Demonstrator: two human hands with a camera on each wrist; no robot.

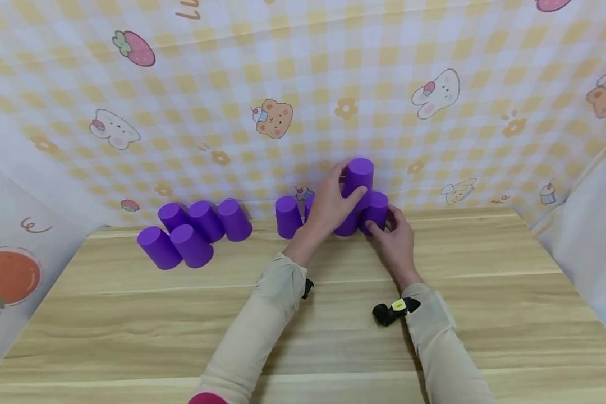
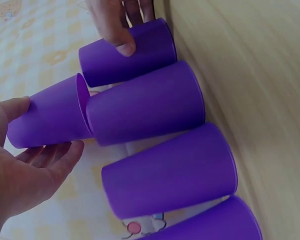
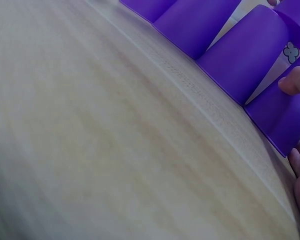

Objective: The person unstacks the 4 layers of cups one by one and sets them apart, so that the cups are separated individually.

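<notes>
My left hand point(image 1: 331, 201) grips an upside-down purple cup point(image 1: 359, 177) around its sides, thumb in front. That cup's rim meets the base of a standing cup point(image 2: 147, 105) in the left wrist view, over the right end of a row along the wall. My right hand point(image 1: 398, 242) holds the rightmost cup point(image 1: 376, 212) of this row low on its sides, with the thumb at the front. Two more purple cups continue the row leftward: one point(image 2: 170, 172) is partly behind my left hand in the head view, the other point(image 1: 288, 217) stands at the left end.
Further left, several more upside-down purple cups point(image 1: 192, 247) stand grouped in two rows. A yellow checked cloth point(image 1: 313, 67) with cartoon prints hangs behind the wooden table point(image 1: 333, 336). Black wrist cameras point(image 1: 396, 310) are strapped at both sleeves.
</notes>
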